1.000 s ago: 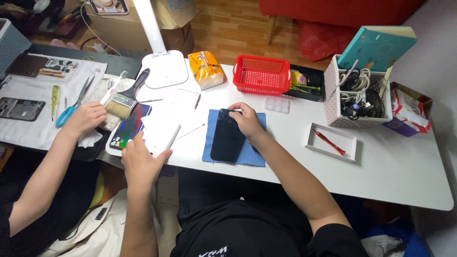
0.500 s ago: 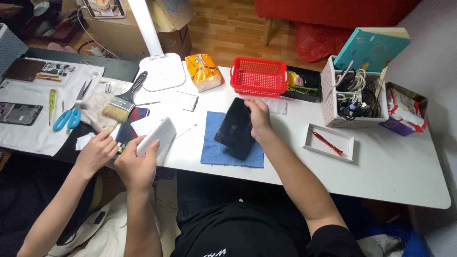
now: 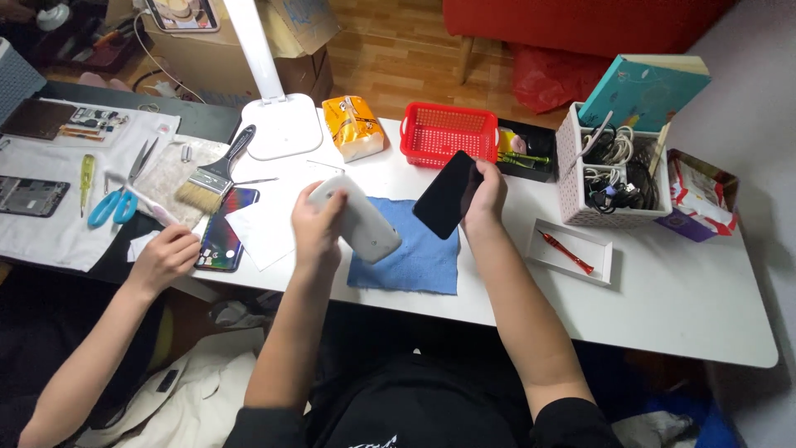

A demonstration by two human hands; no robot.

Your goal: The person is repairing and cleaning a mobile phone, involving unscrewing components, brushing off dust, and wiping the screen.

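Though perhaps glass, flat black panel (image 3: 448,194)

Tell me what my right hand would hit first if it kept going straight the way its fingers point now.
Probably the red basket. Your right hand, holding the black phone tilted up off the blue cloth, points away from you toward the table's far edge, and the basket sits just beyond the phone's top. Height is unclear, so it might pass above.

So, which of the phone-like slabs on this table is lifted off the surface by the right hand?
The plain black slab, held tilted in the right hand above the blue cloth. The colourful phone lies flat near the brush.
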